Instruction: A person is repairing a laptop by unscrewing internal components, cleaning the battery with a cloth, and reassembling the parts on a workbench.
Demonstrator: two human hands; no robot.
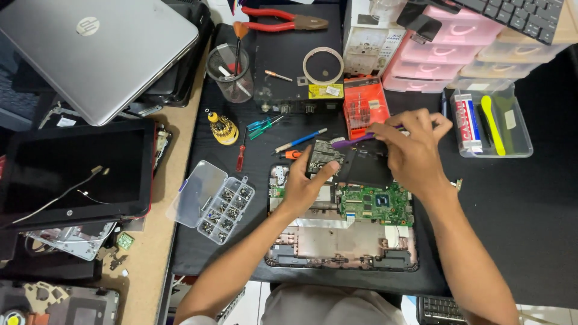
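Head view: screw organizer open, filled — right hand pinching purple tool, left hand gripping battery.

One opened laptop chassis, one black battery, one purple tool, one screw organiser.
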